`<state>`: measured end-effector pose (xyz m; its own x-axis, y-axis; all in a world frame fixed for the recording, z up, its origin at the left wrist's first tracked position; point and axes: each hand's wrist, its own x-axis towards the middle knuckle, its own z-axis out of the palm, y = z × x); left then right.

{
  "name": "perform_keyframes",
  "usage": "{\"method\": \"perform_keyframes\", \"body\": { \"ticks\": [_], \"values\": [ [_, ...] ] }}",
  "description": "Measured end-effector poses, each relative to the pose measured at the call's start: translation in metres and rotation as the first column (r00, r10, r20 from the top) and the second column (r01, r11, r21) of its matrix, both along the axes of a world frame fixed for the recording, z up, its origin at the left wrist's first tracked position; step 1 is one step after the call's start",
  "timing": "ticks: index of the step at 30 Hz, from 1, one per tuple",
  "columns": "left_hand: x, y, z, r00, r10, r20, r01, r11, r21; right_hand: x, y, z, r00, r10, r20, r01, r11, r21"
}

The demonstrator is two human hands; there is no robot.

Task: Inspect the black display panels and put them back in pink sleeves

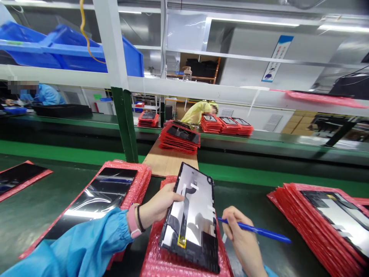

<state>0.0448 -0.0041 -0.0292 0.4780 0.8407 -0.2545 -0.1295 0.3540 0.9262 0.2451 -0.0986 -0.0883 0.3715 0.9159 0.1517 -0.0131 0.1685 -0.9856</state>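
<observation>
Left hand (158, 206) closed around the edge of a black-framed screen panel (190, 215), fingers resting across its silver back, a pink wristband (132, 221) and a black hair tie (140, 218) just below, at the end of a blue sleeve (86, 238). Panel raised and tilted in that grip, its lower end over red bubble wrap (155, 254), with a yellow tape patch (181, 241) near one corner. Right hand (242, 238) narrowly pinched on a blue pen (256, 231), one end of the pen just beside the panel's edge. Any pen mark on the panel too small to tell.

So far, one panel up in hand and more lying in red wrap on either side: a wrapped pile (300, 227) at right, another (138, 177) at left, both on a green workbench (72, 181). Which panels count as finished, impossible to tell.

Farther off, a stack of panels (178, 140) on a wooden board (161, 161), three more stacks (229, 125) along a belt, a co-worker's yellow sleeve (198, 111) behind them, and blue bins (72, 50) on a high shelf.
</observation>
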Motion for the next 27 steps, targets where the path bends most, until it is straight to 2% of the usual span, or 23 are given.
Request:
{"method": "perform_keyframes", "body": {
  "ticks": [5,9,13,15,18,20,22,27],
  "values": [
    [0.002,0.008,0.033,0.995,0.078,0.069,-0.09,0.976,0.197,0.03,0.004,0.037,0.98,-0.2,0.015,0.195,0.967,0.164],
    [0.009,0.018,0.058,0.978,0.132,0.164,-0.179,0.932,0.317,0.032,0.016,0.07,0.971,-0.22,-0.091,0.237,0.929,0.284],
    [0.018,0.029,0.075,0.95,0.14,0.278,-0.237,0.904,0.355,0.026,0.028,0.088,0.957,-0.283,-0.059,0.288,0.921,0.264],
    [0.021,0.034,0.081,0.936,0.142,0.321,-0.255,0.903,0.344,0.023,0.032,0.092,0.969,-0.235,-0.075,0.247,0.937,0.246],
    [0.026,0.039,0.087,0.907,0.174,0.383,-0.315,0.885,0.344,0.017,0.036,0.094,0.979,-0.095,-0.181,0.145,0.948,0.283],
    [0.028,0.042,0.089,0.888,0.176,0.425,-0.342,0.871,0.352,0.013,0.037,0.094,0.974,-0.087,-0.207,0.151,0.937,0.314],
    [0.029,0.044,0.086,0.884,0.151,0.442,-0.329,0.873,0.36,0.009,0.038,0.093,0.978,-0.107,-0.181,0.161,0.936,0.313],
    [0.027,0.05,0.071,0.905,0.118,0.409,-0.271,0.9,0.341,0.01,0.043,0.087,0.995,-0.057,-0.084,0.078,0.958,0.275]
  ]
}}
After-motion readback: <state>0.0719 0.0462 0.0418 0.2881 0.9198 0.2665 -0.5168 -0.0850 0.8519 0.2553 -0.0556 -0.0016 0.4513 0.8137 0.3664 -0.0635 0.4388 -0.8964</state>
